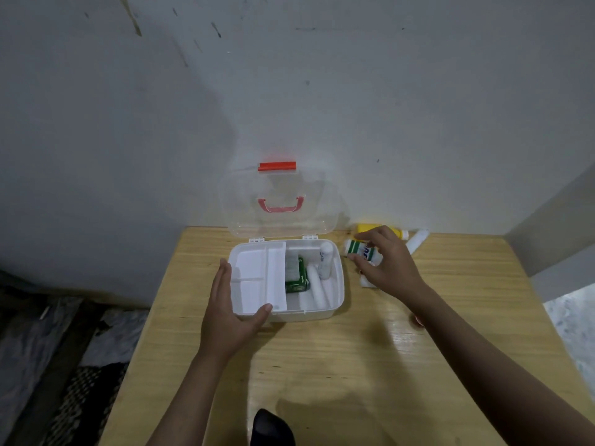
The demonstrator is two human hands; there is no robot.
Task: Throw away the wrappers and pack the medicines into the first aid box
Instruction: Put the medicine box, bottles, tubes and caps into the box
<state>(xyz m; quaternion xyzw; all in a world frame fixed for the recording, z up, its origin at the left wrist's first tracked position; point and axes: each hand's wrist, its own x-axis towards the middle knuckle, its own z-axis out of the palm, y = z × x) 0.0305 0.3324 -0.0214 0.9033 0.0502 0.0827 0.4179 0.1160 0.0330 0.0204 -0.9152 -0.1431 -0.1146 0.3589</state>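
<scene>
The first aid box [335, 294] sits open at the counter's [322, 365] centre, its clear lid [280, 220] upright at 12 o'clock. The left hand [230, 312] lies flat and spread against the box's 8 o'clock corner. At 3 o'clock, the right hand [388, 263] curls loosely over a green-striped white tube [355, 247], fingers apart, not yet clamped. A green carton [297, 278] lies inside.

Dim, cool light; glare on the wooden table [402, 333]; soft shadows beneath the arms; wide-angle bending at edges
</scene>
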